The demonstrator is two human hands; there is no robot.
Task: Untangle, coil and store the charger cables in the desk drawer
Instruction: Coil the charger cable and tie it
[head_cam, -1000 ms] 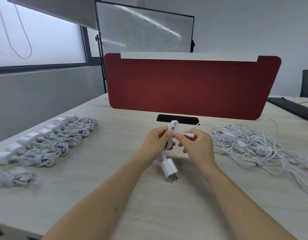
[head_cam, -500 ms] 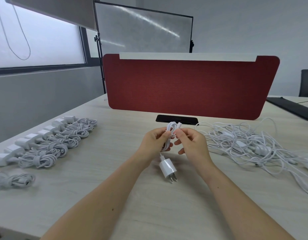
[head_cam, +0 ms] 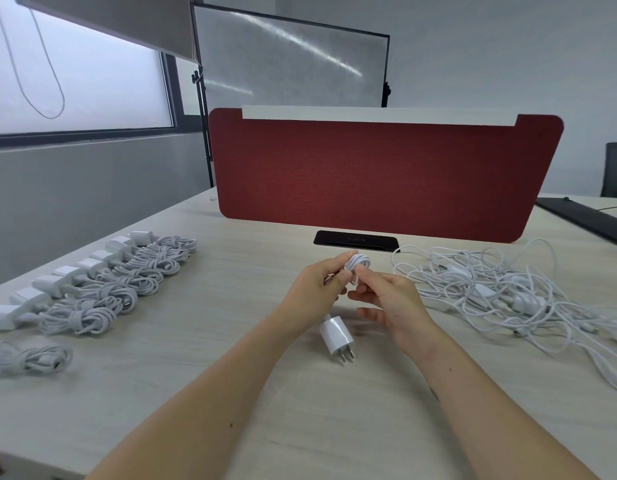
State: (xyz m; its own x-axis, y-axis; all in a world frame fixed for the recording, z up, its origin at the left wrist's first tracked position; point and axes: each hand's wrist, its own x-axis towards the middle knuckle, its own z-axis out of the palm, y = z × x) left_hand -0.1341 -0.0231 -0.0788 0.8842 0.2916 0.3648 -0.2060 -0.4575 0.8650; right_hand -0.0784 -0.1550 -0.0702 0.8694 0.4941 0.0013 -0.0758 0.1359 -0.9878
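Pinched tight: the left hand [head_cam: 314,289] has its fingers curled round a small coil of white cable [head_cam: 359,263], and the right hand [head_cam: 393,303] nips that same coil between thumb and forefinger, its other fingers spread loose underneath. Both hands are up off the desk [head_cam: 203,382], meeting just in front of the middle of the red partition [head_cam: 379,174].

Below the hands, a short run of cable drops to the white plug block [head_cam: 336,336]. Its prongs point back towards the person. Whether it rests on the desk or hangs just clear of it, I can't tell.

Straight ahead of the coil, at the foot of the red partition, a black slot [head_cam: 357,240] is set into the desk surface.

Out in front of the partition's right end there's the tangled heap of white cables [head_cam: 490,289], loops sprawling over one another with a few plug blocks buried among them and strands trailing off to the edge of view.

Out past the partition's left end, and nearer the person, it's far neater: a row of coiled chargers [head_cam: 102,282], each bundle wound up with its white block beside it, lined up along the desk edge. One lone coil [head_cam: 26,358] sits apart from the near end of that row.

Beyond the partition's right end lies a dark flat item [head_cam: 584,216]. Behind the partition's left half stands a framed board [head_cam: 289,60], with a window [head_cam: 75,64] further left.
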